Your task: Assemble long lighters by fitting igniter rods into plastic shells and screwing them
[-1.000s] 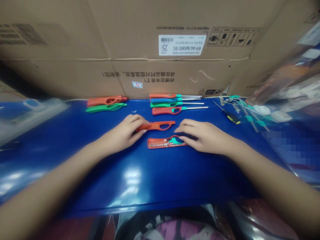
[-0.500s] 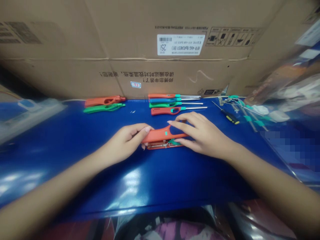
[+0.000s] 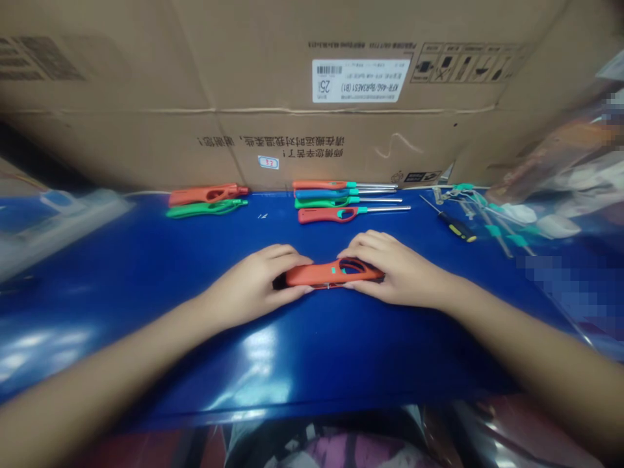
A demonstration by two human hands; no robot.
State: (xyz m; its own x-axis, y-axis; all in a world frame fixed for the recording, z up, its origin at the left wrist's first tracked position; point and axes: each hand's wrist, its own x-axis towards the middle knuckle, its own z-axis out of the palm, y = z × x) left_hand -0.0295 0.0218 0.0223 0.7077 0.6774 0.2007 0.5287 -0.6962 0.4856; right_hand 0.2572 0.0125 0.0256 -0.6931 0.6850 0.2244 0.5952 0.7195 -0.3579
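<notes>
An orange lighter casing (image 3: 316,273) lies on the blue table in front of me, its upper half set over the lower one, with a thin gap showing along the near side. A small green piece shows beside its trigger opening. My left hand (image 3: 260,279) grips the casing's left end, thumb on the near side and fingers on the far side. My right hand (image 3: 394,270) holds the right end around the trigger loop in the same way. Behind them lies a row of long-nosed lighters (image 3: 326,214) in red, green, blue and orange, with metal tubes pointing right.
Orange and green casing halves (image 3: 205,194) lie at the back left. A black-and-yellow screwdriver (image 3: 455,225) and loose green, white and metal parts (image 3: 517,212) are at the right. A cardboard box (image 3: 273,65) walls the back. A whitish plastic object (image 3: 73,221) sits far left.
The upper casing half has come down over the lower half, covering the inner parts. Both hands now clasp the casing's ends. The view has shifted slightly.
</notes>
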